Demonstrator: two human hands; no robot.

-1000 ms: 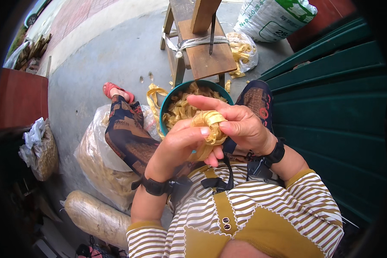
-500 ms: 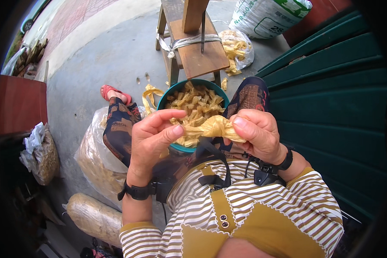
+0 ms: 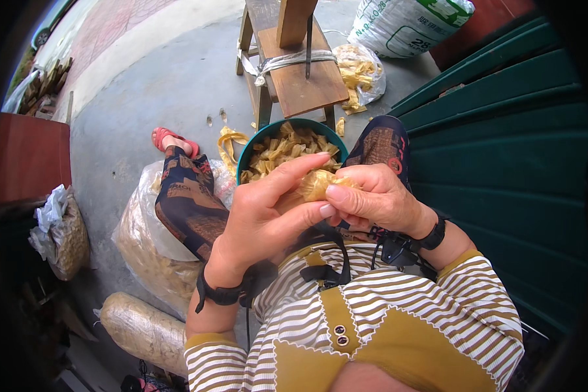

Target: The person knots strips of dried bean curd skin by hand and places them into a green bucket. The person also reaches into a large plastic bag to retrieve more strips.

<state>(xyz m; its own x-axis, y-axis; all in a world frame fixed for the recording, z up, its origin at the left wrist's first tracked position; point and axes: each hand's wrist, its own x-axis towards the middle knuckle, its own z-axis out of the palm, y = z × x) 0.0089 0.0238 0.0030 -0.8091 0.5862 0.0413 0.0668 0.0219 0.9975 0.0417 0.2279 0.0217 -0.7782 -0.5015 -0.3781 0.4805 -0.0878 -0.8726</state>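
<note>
In front of my lap I hold a yellow knotted strip [image 3: 320, 185], thin and crinkled like bean curd skin. My right hand [image 3: 379, 199] pinches its right end between thumb and fingers. My left hand [image 3: 271, 206] is wrapped loosely about the left side, with thumb and index finger reaching past the knot; the strip's left end is hidden in the palm. Right behind my hands, between my knees, stands a teal basin [image 3: 243, 171] heaped with similar yellow knotted pieces [image 3: 287, 149]. My hands cover its near part.
A wooden bench [image 3: 307, 85] with a tied white band stands beyond the basin. Behind it are a clear bag of yellow strips [image 3: 362, 72] and a white sack [image 3: 408, 26]. A loose strip [image 3: 228, 145] lies left of the basin. Filled plastic bags [image 3: 153, 248] sit at my left; green panels [image 3: 496, 130] rise at right.
My left hand has moved right and closer to my right hand, and now covers the left part of the strip. The knot looks more bunched between my fingers.
</note>
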